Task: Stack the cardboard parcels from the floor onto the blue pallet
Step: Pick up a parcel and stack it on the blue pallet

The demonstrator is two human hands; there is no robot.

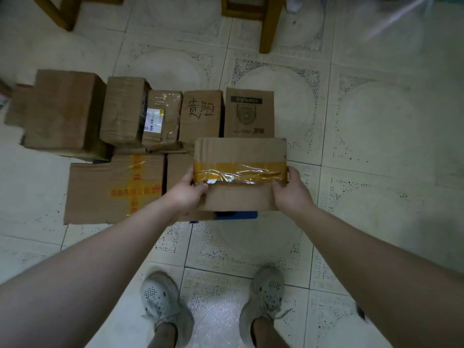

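Fingers of the left hand [187, 194] and right hand [292, 190] clasp a taped parcel [239, 156] above the mostly hidden pallet [237, 215], right of parcels [150, 121] apparently already stacked; no others visible.

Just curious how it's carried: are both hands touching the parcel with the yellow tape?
Touching. The head view shows the left hand and right hand gripping opposite ends of the taped parcel, thumbs on top.

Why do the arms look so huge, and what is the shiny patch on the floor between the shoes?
Head view: the wide-angle lens swells the near arms and bends tile lines; light glares off the floor and the tape on the parcel; the top right corner is blurred.
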